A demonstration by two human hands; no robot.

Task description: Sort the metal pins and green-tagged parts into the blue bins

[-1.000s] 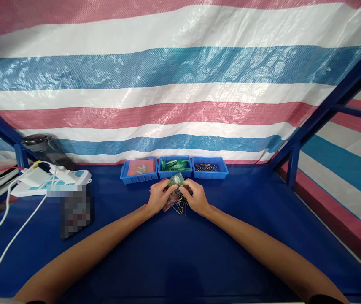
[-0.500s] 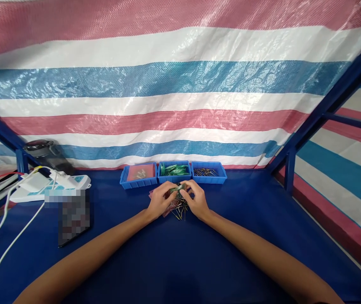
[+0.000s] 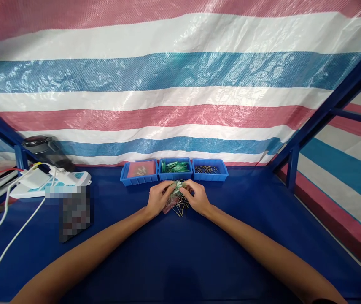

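Between my fingertips is a small greenish clear plastic packet (image 3: 178, 186). My left hand (image 3: 159, 198) pinches its left side, and my right hand (image 3: 197, 198) is closed at its right side. Just below the packet lies a loose pile of thin dark-and-gold metal bits (image 3: 182, 207), resembling drill bits, on the blue table. A pinkish clear plastic bag (image 3: 169, 205) rests beside the pile, partly covered by my left hand. Whatever the packet contains is too small to make out.
Behind my hands stand a blue bin with a pink bag and pale pieces (image 3: 138, 180), a blue bin of green packets (image 3: 175, 175), and a blue bin of metal bits (image 3: 210, 177). A power strip (image 3: 81, 180), white cables, a blurred dark device (image 3: 75, 219) and a bottle (image 3: 46, 150) are left.
The packet between my fingers now shows more of its pale green surface. My left hand has shifted slightly over the pink bag. The whole view has tilted a little.
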